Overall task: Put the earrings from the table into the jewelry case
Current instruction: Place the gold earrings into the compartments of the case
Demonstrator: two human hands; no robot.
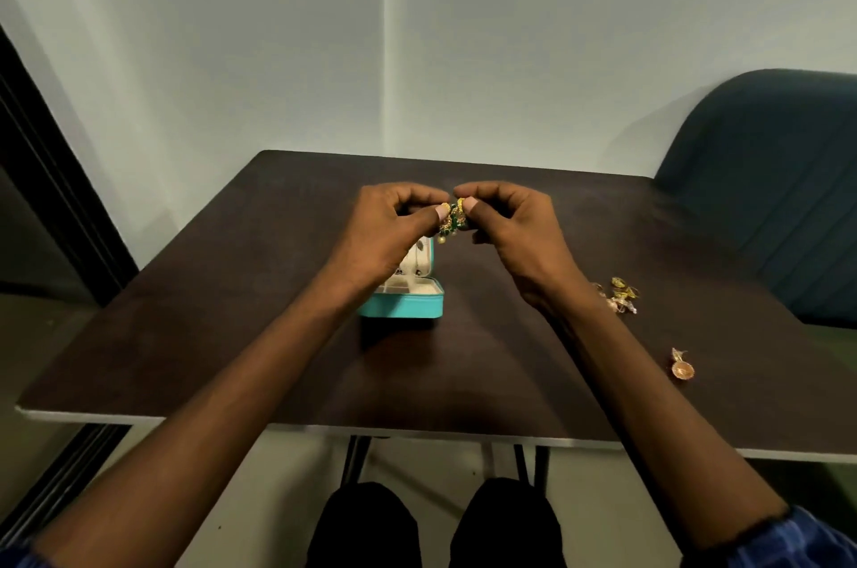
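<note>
A gold and green earring (452,219) with a small hanging pearl is held in the air above the table, pinched between my left hand (394,233) and my right hand (514,229). Just below and to the left stands the open teal jewelry case (408,305), its cream inside partly hidden by my left wrist. Small dark pieces sit in the case. A small heap of gold earrings (619,295) lies on the table to the right of my right forearm. One more gold earring (681,366) lies alone nearer the front right.
The dark brown table (232,312) has its front edge close to me and a wall behind it. A dark blue chair (779,178) stands at the right side. My knees show under the table edge.
</note>
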